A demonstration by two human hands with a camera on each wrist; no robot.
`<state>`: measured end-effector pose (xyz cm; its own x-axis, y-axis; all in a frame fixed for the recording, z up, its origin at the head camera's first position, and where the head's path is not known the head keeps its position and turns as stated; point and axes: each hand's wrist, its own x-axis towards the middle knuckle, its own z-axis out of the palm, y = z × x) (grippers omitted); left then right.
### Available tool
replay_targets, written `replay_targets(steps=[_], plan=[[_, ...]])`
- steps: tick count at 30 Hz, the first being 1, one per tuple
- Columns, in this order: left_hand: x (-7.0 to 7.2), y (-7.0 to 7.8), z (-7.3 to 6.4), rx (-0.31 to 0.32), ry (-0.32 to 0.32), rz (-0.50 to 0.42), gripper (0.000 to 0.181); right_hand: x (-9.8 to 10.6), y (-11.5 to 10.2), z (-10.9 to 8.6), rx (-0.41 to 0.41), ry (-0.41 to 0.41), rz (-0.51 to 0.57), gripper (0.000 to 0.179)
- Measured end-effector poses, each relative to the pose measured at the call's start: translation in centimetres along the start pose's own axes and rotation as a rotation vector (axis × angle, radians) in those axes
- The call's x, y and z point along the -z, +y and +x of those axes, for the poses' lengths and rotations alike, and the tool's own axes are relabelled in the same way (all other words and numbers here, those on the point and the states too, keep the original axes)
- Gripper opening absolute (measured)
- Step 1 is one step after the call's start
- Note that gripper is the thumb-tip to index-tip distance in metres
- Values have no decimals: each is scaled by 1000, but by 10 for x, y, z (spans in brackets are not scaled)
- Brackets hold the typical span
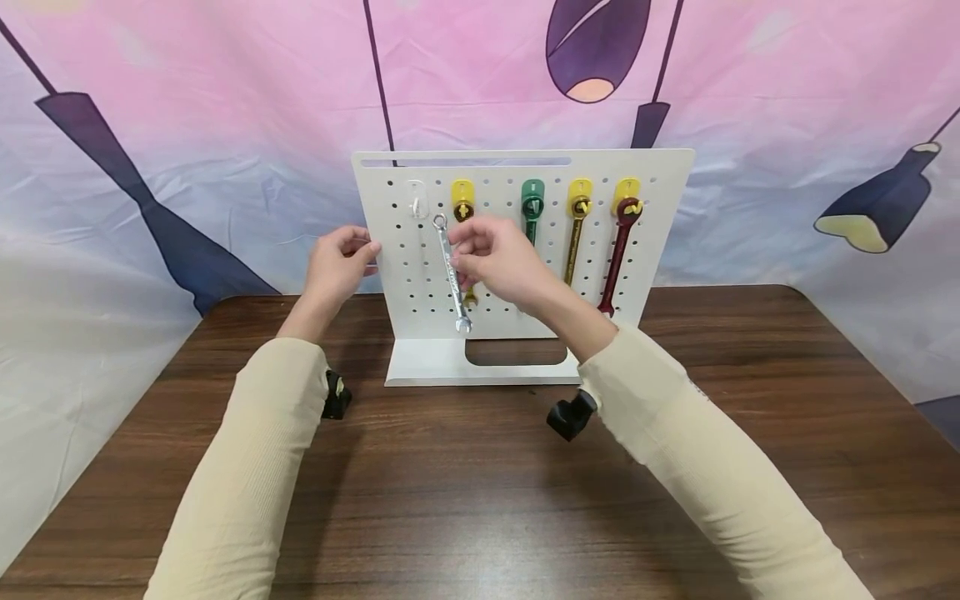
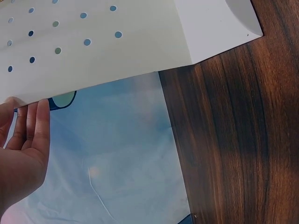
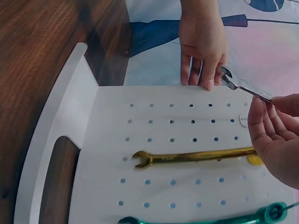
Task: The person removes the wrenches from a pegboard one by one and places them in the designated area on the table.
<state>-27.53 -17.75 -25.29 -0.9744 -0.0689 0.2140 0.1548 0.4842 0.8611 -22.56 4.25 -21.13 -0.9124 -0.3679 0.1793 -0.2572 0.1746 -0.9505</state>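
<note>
In the head view my right hand [image 1: 498, 260] pinches a silver combination wrench [image 1: 452, 275] by its upper shaft, ring end up and open end down. The wrench is held in front of the white pegboard [image 1: 487, 325], just below a white hook [image 1: 416, 200] at the board's upper left. My left hand [image 1: 337, 262] grips the board's left edge; in the left wrist view its thumb lies on the front and its fingers [image 2: 42, 121] reach behind. A gold wrench [image 3: 196, 156] hangs behind my right hand, partly hidden by it.
Further right on the board hang a green wrench [image 1: 532, 218], another gold wrench [image 1: 575, 242] and a dark red wrench [image 1: 617, 258], each on a coloured hook. The board's base stands on a dark wooden table [image 1: 465, 467]. Behind it hangs a printed cloth [image 1: 247, 150].
</note>
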Motion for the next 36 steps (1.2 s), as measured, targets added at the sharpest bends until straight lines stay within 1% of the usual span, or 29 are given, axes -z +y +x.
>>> replay_targets(steps=[8, 14, 17, 23, 32, 36], plan=[[1, 0, -1, -6, 3, 10, 24, 9, 23, -14, -81, -38, 13, 18], [1, 0, -1, -11, 4, 13, 23, 10, 44, -26, -144, -80, -11, 20], [0, 0, -1, -10, 0, 8, 24, 9, 54, -31, -187, -88, 8, 20], [1, -1, 0, -11, 2, 7, 24, 2, 69, -38, -246, -90, 91, 16], [1, -1, 0, -18, -2, 17, 25, -15, 89, -47, -327, -136, 214, 12], [1, -2, 0, -16, -6, 22, 26, -25, 99, -50, -338, -167, 204, 13]])
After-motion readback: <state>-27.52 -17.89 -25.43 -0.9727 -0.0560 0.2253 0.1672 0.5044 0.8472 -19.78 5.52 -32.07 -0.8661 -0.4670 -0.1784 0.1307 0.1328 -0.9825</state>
